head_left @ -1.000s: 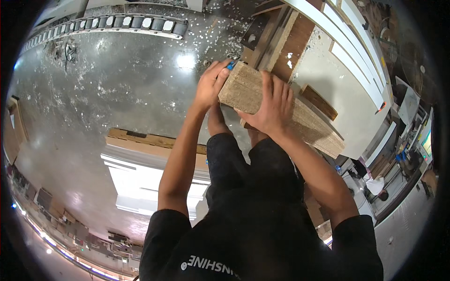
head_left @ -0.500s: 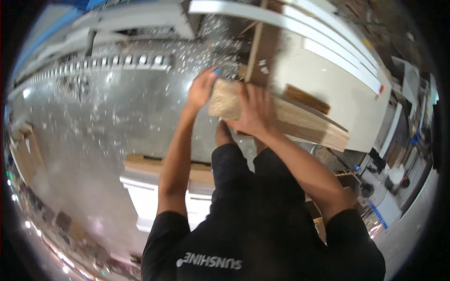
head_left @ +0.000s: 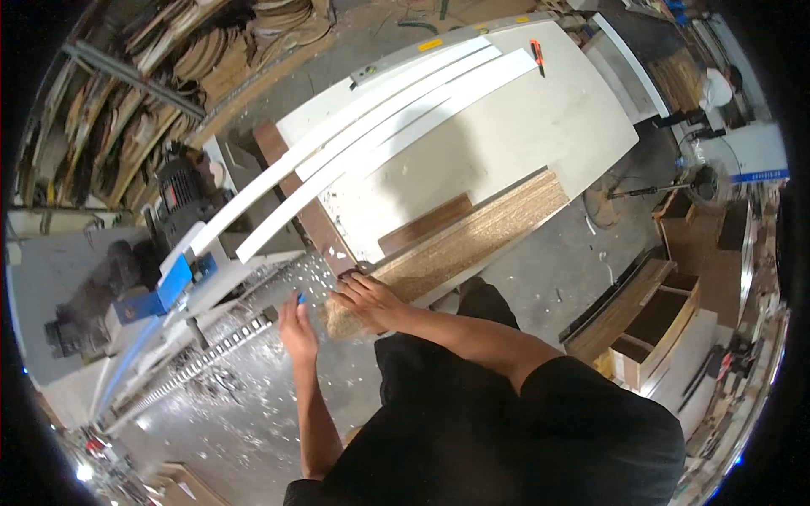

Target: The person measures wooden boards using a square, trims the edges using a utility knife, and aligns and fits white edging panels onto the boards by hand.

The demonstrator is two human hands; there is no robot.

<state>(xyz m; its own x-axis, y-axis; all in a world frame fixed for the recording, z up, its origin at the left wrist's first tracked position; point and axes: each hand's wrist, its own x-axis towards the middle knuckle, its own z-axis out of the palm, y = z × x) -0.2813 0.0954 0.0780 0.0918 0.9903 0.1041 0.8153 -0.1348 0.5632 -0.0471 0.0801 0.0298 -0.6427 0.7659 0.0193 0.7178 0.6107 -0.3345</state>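
A long, thick tan wood-grain board lies along the near edge of the pale tabletop; its left end sticks out past the table. My right hand is closed over the board close to that end, its fingers across the top and the thumb side hidden. Just left of the board's end, my left hand is raised over the floor, apart from the board, fingers stretched out. A small blue spot shows at one fingertip; whether it is a wrapping or a held bit, I cannot make out.
Long white strips cross the tabletop, with an orange cutter at their end. A short brown strip lies behind the board. At left stands a machine with a dark motor. White chips litter the floor; wooden boxes stand right.
My view has swung left, bringing the machine and more of the tabletop into sight. The right hand keeps its hold near the board's end; the left hand is now a little farther from it.
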